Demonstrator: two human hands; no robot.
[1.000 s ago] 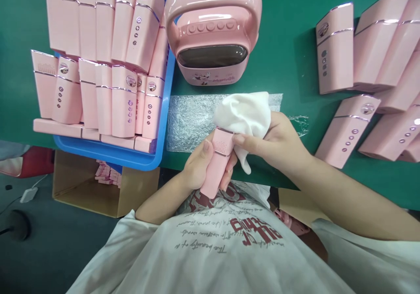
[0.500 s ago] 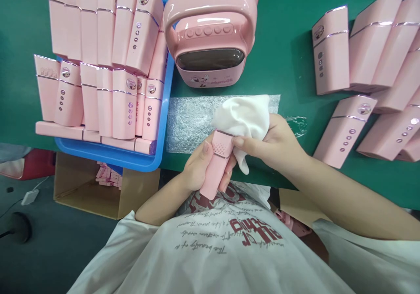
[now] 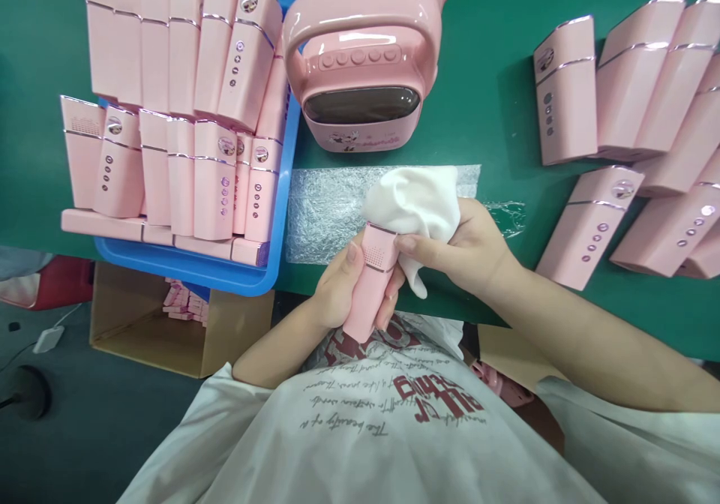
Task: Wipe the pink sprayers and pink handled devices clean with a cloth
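Note:
A pink handset [image 3: 365,298] with a dotted grille and a silver line is gripped in my left hand [image 3: 339,283], its lower end toward my shirt. My right hand [image 3: 478,245] holds a white cloth [image 3: 413,196] bunched over the handset's top end, with the thumb at the grille's edge. Beneath the cloth lies a clear bubble-wrap sheet [image 3: 320,223] on the green table [image 3: 484,121]. Just beyond stands a large pink device [image 3: 360,133] with a handle, buttons and a dark oval window.
At left, a blue tray [image 3: 241,283] holds several pink handsets [image 3: 214,181]. Several more handsets [image 3: 590,226] lie at right. Below the table edge are an open cardboard box [image 3: 151,339] with pink pieces and another box [image 3: 511,350] at right.
The view has shifted very slightly. Both hands keep their hold on the handset and the cloth, and the cloth's top has changed shape a little.

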